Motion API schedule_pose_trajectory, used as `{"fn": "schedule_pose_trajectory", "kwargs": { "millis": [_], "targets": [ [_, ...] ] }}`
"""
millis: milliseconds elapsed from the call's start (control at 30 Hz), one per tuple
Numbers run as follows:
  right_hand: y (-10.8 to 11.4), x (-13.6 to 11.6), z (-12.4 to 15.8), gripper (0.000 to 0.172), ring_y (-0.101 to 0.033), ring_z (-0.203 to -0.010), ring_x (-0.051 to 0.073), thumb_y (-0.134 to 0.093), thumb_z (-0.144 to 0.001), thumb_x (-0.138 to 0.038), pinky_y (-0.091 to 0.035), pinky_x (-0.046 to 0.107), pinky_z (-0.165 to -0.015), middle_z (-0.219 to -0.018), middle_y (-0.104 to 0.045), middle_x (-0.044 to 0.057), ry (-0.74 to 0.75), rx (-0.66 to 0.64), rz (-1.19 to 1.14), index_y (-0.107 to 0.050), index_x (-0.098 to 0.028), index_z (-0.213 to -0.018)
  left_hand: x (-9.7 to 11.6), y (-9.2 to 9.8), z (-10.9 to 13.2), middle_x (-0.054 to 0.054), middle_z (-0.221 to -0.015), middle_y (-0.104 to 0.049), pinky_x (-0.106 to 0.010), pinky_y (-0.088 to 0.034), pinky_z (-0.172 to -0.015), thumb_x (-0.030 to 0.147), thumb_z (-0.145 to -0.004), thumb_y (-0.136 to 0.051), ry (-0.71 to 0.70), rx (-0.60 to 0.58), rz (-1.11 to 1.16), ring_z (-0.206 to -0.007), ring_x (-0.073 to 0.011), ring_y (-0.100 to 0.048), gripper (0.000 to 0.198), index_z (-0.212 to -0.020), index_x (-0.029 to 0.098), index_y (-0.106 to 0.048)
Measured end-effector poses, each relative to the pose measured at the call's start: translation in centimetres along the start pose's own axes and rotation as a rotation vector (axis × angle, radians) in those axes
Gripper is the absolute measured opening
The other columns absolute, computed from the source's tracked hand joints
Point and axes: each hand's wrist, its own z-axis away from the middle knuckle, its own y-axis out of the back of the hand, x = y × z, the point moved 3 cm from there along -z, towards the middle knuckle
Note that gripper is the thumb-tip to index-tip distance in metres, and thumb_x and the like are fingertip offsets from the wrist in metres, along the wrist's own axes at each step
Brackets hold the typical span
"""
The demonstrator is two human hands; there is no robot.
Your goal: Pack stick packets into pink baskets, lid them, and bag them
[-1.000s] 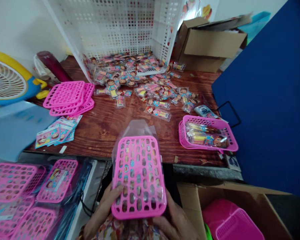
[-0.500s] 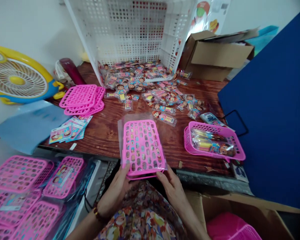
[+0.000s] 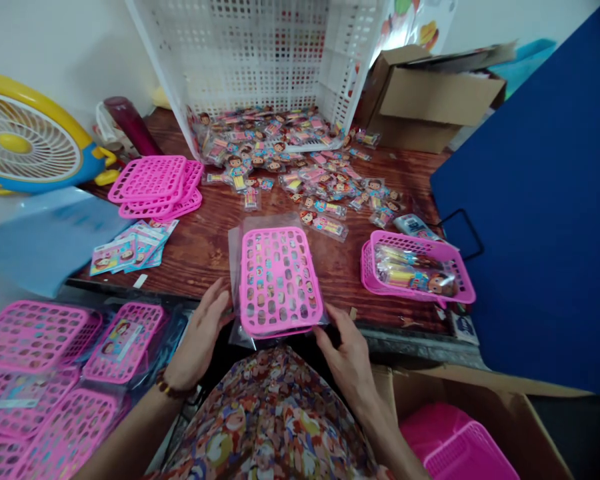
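Note:
A pink lattice basket (image 3: 280,283) in a clear plastic bag (image 3: 235,267) lies bottom up at the table's front edge, with small stickers or printed pieces showing through its holes. My left hand (image 3: 207,333) is beside the bag's left edge, fingers stretched out; its fingertips are close to the plastic. At the lower right corner my right hand (image 3: 347,350) has the bag's edge between thumb and fingers. To the right stands another pink basket (image 3: 463,277), holding bagged doll-printed packets (image 3: 415,273).
Small packets (image 3: 325,177) spill from a tipped white crate (image 3: 155,60). Pink lattice lids (image 3: 150,180), cards (image 3: 127,250) and a fan (image 3: 15,143) are at left. Wrapped baskets (image 3: 35,333) are stacked lower left. A carton (image 3: 510,413) with pink baskets stands lower right.
My left hand has come away from the basket's lower left corner, moving left and up with its fingers opening out. My right hand stays at the lower right corner. The view has shifted slightly.

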Motion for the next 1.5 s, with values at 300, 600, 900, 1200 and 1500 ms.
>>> {"fn": "schedule_pose_trajectory", "kwargs": {
  "millis": [300,600,900,1200,1500],
  "targets": [
    [0.3,0.7,2.8,0.022,-0.068,-0.089,0.018,-0.051,-0.093,-0.023,-0.055,0.033,-0.082,-0.098,-0.072,0.006,0.147,0.081,0.153,-0.068,-0.023,-0.106,-0.3,-2.8,-0.1,-0.007,-0.143,-0.052,-0.036,-0.042,-0.109,0.048,-0.088,-0.062,-0.027,-0.02,-0.038,-0.127,-0.0222,-0.053,0.057,-0.138,0.026,-0.046],
    [-0.9,-0.4,-0.2,0.028,-0.061,-0.092,0.023,-0.059,-0.09,-0.031,-0.05,0.04,-0.083,-0.098,-0.066,0.008,0.237,0.134,0.24,-0.06,-0.019,-0.115,0.2,-1.0,3.4,-0.008,-0.128,-0.056,-0.047,-0.037,-0.109,0.02,-0.082,-0.071,-1.141,-0.181,-1.097,-0.129,-0.0286,-0.044,0.059,-0.136,0.034,-0.052],
    [0.4,-0.7,1.3,0.016,-0.062,-0.078,0.018,-0.061,-0.088,-0.023,-0.051,0.032,-0.072,-0.085,-0.065,0.004,0.332,0.216,0.208,-0.063,-0.022,-0.104,0.2,-1.0,4.6,-0.005,-0.114,-0.065,-0.04,-0.049,-0.091,0.004,-0.086,-0.059,-1.184,-0.144,-0.937,-0.11,-0.0226,-0.055,0.058,-0.133,0.037,-0.055],
    [-0.9,1.5,0.7,0.018,-0.063,-0.078,0.017,-0.046,-0.096,-0.026,-0.047,0.028,-0.072,-0.085,-0.067,0.004,0.137,0.107,0.307,-0.063,-0.02,-0.094,0.2,-0.2,5.4,-0.01,-0.128,-0.057,-0.047,-0.041,-0.104,0.016,-0.087,-0.061,-1.15,-0.137,-0.964,-0.124,-0.0287,-0.049,0.05,-0.134,0.029,-0.055],
    [-2.4,4.1,2.8,0.049,-0.067,-0.078,0.019,-0.062,-0.083,-0.044,-0.05,0.029,-0.071,-0.102,-0.071,0.006,-0.363,-0.007,-0.028,-0.051,-0.021,-0.125,-1.1,-0.5,1.2,-0.007,-0.135,-0.057,-0.036,-0.046,-0.103,0.048,-0.092,-0.055,-0.298,0.09,-0.15,-0.121,-0.0219,-0.057,0.045,-0.132,0.026,-0.053]
  ]
}}
